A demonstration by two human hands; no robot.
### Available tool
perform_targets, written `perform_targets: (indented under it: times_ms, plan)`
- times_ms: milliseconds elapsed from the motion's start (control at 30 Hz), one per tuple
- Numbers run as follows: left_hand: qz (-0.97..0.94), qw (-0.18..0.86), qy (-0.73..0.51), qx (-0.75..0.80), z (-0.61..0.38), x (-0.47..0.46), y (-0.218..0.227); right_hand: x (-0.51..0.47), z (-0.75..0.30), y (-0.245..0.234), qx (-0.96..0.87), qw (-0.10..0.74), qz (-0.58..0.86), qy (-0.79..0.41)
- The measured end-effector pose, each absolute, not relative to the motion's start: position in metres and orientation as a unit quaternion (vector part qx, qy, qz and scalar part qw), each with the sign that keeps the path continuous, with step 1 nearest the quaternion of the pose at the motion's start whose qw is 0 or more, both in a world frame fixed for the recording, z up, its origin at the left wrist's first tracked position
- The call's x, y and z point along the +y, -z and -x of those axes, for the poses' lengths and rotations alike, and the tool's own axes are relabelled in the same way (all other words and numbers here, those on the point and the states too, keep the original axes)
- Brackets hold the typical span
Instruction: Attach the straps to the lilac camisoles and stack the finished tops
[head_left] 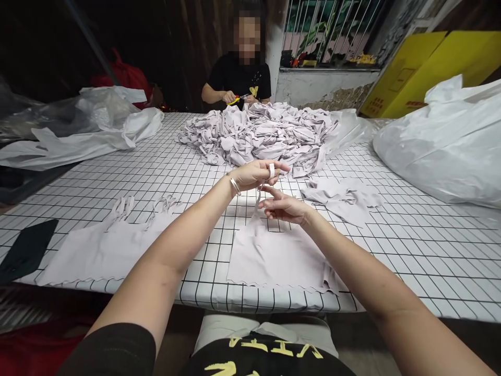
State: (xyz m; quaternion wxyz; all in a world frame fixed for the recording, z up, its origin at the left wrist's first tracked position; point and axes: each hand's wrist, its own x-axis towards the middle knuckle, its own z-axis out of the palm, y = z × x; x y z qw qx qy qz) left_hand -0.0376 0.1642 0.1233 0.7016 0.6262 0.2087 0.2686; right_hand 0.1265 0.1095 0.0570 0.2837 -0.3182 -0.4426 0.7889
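Observation:
A pale lilac camisole (274, 258) lies flat at the table's front edge, its wavy hem toward me. One thin strap (258, 198) of it is pulled upward. My left hand (256, 175), with a white band round one finger and a bracelet at the wrist, is closed at the strap's upper end. Just below, my right hand (285, 207) has its thumb and index finger at the same strap. To the left lies another camisole (102, 248), spread out with its straps away from me. A crumpled lilac garment (344, 198) is beyond my right hand.
A large heap of lilac garments (258, 133) covers the table's far middle. Behind it a person (240, 78) holds a yellow-handled tool (234, 100). Plastic bags (442, 141) stand at right, more plastic (97, 125) at left. A dark flat piece (29, 248) lies at the left edge.

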Motion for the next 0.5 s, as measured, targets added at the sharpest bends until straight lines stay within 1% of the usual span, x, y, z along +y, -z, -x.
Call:
perform_targets:
  times_ms: [67,100,167,200,233,267,333,400,433,500]
  plan:
    - [-0.626,0.649,-0.329,0.279,0.032,0.166,-0.116,0.115,-0.123,-0.053,-0.471,0.252,0.348,-0.771]
    - [-0.618,0.600,-0.379,0.337,0.031,0.165,-0.109,0.119,-0.121,-0.052,-0.470,0.247,0.366,-0.764]
    - [-0.594,0.446,-0.499,0.447,0.033,0.152,-0.089,0.128,-0.120,-0.050,-0.440,0.273,0.397,-0.757]
    - [-0.592,0.359,-0.541,0.478,0.036,0.140,-0.076,0.133,-0.121,-0.050,-0.417,0.294,0.409,-0.756]
    - [-0.617,0.281,-0.556,0.480,0.040,0.124,-0.061,0.138,-0.123,-0.050,-0.396,0.311,0.416,-0.758]
    - [-0.678,0.243,-0.523,0.456,0.045,0.107,-0.047,0.143,-0.125,-0.050,-0.377,0.321,0.419,-0.761]
    - [-0.833,0.229,-0.338,0.374,0.055,0.069,-0.019,0.151,-0.129,-0.052,-0.347,0.327,0.423,-0.771]
    - [-0.899,0.212,-0.161,0.348,0.062,0.038,0.000,0.160,-0.132,-0.055,-0.319,0.333,0.422,-0.781]
    - [-0.909,0.203,-0.099,0.349,0.065,0.027,0.006,0.164,-0.134,-0.058,-0.306,0.342,0.422,-0.782]
    - [-0.910,0.192,-0.039,0.365,0.067,0.014,0.010,0.173,-0.136,-0.066,-0.284,0.367,0.426,-0.776]
